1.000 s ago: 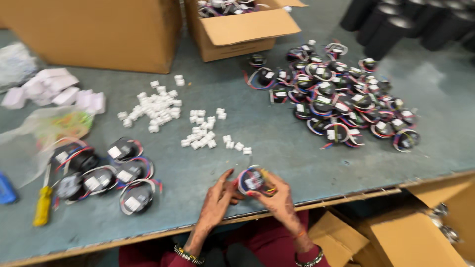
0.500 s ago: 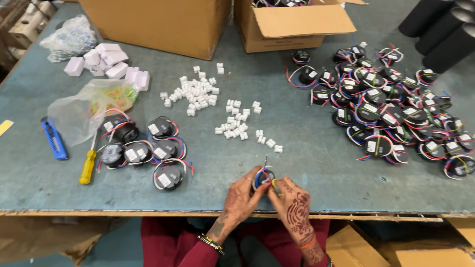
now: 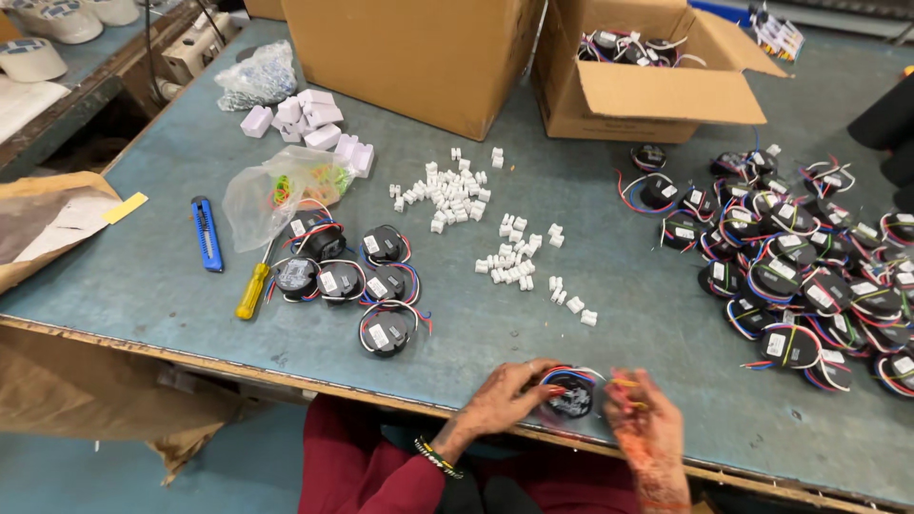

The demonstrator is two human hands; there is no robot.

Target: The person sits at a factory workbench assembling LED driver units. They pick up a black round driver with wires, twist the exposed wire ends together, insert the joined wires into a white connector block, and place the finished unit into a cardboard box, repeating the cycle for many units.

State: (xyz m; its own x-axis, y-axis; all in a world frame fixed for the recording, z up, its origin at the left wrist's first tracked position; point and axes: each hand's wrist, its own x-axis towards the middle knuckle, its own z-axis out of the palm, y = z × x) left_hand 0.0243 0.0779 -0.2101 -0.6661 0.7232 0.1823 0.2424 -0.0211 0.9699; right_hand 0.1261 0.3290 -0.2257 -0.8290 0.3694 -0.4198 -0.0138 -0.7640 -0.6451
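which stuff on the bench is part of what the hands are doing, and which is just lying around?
In hand:
- black round coil with coloured wires, between left hand and right hand
- pile of similar coils
- white connector blocks

Lying about:
- blue utility knife
- yellow screwdriver
- plastic bag
- closed cardboard box
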